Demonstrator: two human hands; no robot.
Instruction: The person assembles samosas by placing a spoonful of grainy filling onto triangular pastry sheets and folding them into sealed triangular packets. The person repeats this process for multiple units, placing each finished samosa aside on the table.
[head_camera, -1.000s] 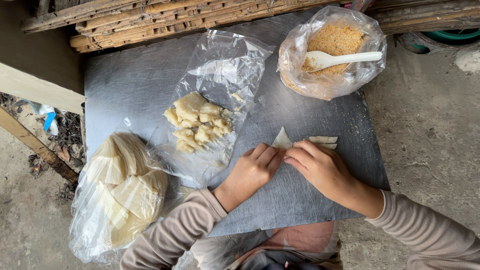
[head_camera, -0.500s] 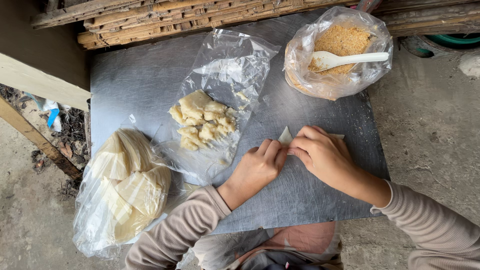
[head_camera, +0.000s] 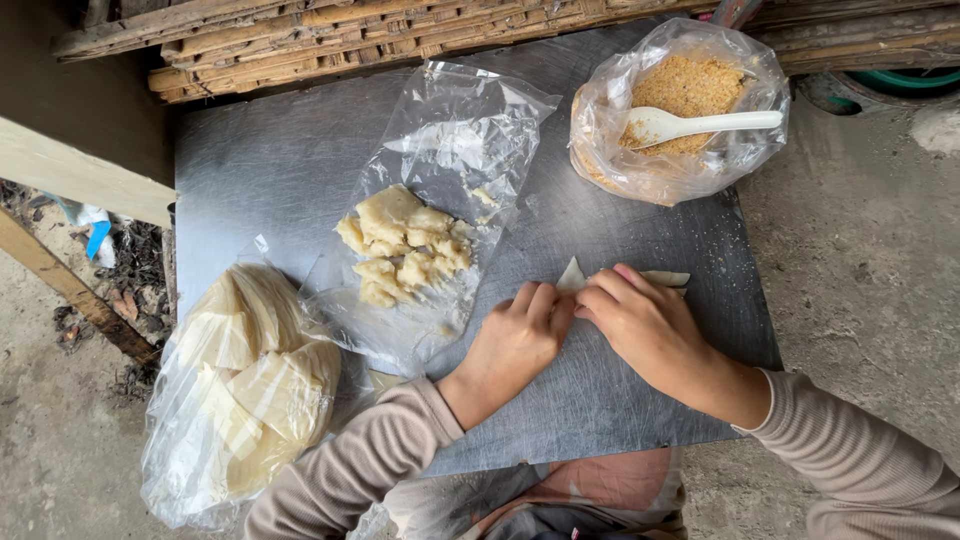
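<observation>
My left hand and my right hand press together on a thin pale wrapper sheet lying on the grey metal sheet. Only a pointed corner of the wrapper and its right edge show past my fingers. To the left of my hands, a flat clear plastic bag carries a pile of pale yellow folded dumplings. At the far right stands a plastic-lined bowl of brown crumbly filling with a white spoon resting in it.
A clear bag of stacked pale wrappers lies at the metal sheet's near left corner. Bamboo slats and planks run along the far side. Concrete ground lies to the right, and a slanted wooden board with litter lies at the left.
Both hands have stayed together on the wrapper, with the fingers shifting slightly over it. The view has drifted a little; nothing else has moved.
</observation>
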